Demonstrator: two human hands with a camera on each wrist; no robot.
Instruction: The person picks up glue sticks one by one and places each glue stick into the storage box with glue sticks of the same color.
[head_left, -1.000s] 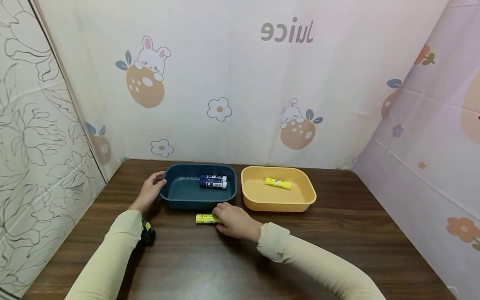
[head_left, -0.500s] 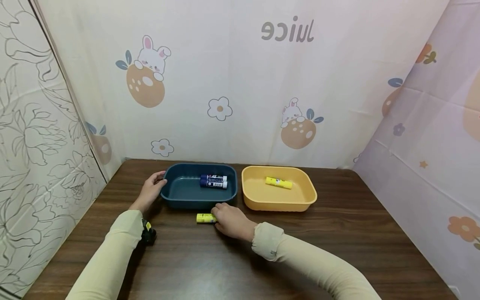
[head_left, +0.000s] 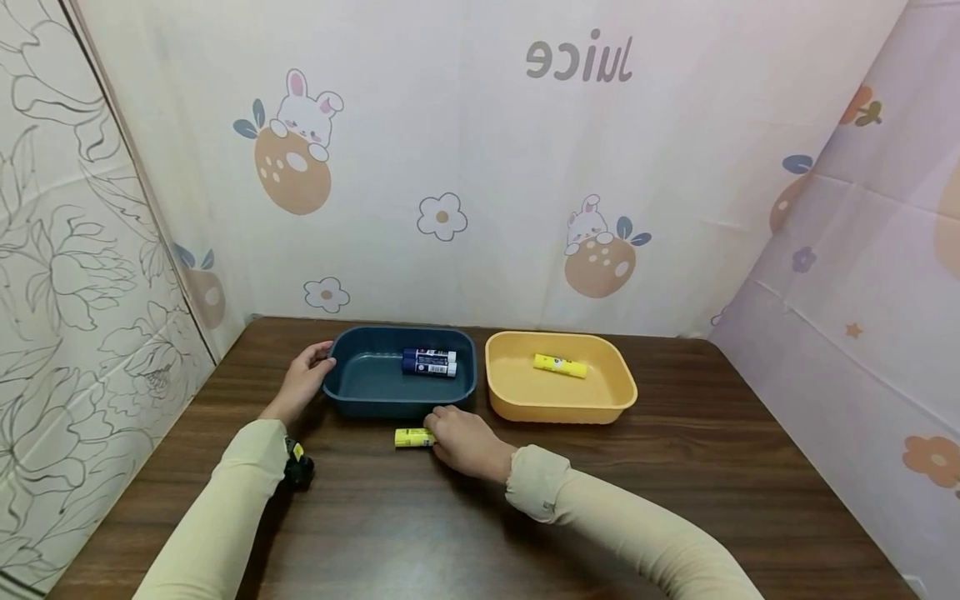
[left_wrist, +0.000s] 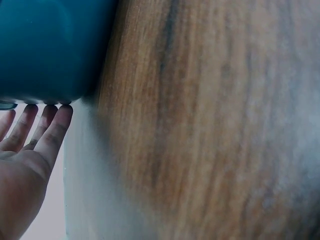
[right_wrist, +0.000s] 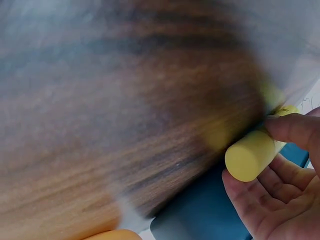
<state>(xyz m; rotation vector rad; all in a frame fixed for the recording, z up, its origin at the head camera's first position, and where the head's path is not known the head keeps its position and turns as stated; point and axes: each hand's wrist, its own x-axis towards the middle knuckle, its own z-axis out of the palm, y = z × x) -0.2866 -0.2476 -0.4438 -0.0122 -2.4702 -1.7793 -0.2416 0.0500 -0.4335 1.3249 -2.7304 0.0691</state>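
Observation:
My right hand [head_left: 468, 442] pinches a yellow glue stick [head_left: 412, 437] between thumb and fingers, low over the table in front of the dark blue bin [head_left: 386, 409]. In the right wrist view the round end of the yellow glue stick [right_wrist: 245, 157] faces the camera, with the thumb on one side and fingers on the other. My left hand [head_left: 300, 383] touches the left end of the blue bin. The left wrist view has its straight fingertips [left_wrist: 62, 114] against the bin's outer wall. Two navy glue sticks [head_left: 429, 362] with white ends lie side by side inside that bin.
A yellow bin [head_left: 558, 413] stands right of the blue one, with a small gap between them. One yellow glue stick [head_left: 560, 366] lies in it. Both bins sit near the back of the wooden table [head_left: 390, 533], before a patterned curtain [head_left: 480, 125].
The right hand has shifted slightly left along the yellow glue stick, covering a little more of it. The left hand and both bins look unmoved; the head view has drifted slightly.

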